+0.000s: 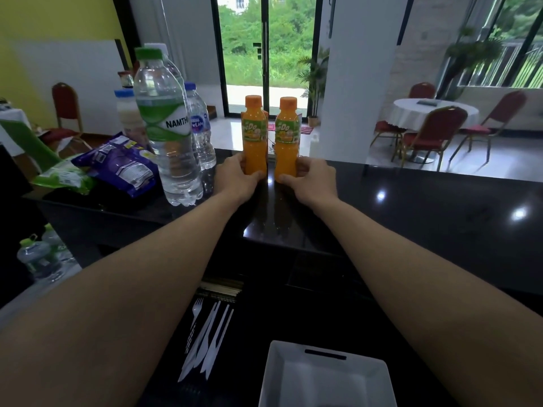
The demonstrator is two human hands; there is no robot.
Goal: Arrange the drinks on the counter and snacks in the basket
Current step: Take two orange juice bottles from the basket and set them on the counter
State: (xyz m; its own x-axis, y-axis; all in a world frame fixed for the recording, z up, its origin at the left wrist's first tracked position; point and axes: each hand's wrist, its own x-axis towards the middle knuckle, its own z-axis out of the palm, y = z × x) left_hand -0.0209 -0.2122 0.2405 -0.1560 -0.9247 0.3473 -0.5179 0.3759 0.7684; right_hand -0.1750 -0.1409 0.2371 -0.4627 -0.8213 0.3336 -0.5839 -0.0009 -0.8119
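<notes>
Two small orange juice bottles stand upright side by side near the far edge of the black counter (411,207). My left hand (235,179) grips the left orange bottle (254,133) low down. My right hand (313,179) grips the right orange bottle (287,133) the same way. A third orange bottle seems to stand hidden behind the left one. Left of them a large clear water bottle (169,127) with a green cap stands upright, with a smaller water bottle (201,127) and a milky drink bottle (129,113) behind. A purple snack bag (120,165) and a green snack bag (63,174) lie at the counter's left end.
A white rectangular basket (323,377) sits on the lower shelf just below me. White plastic cutlery (205,339) lies to its left. Two water bottles (41,257) stand low at the left. Beyond the counter are red chairs and a round table (435,113).
</notes>
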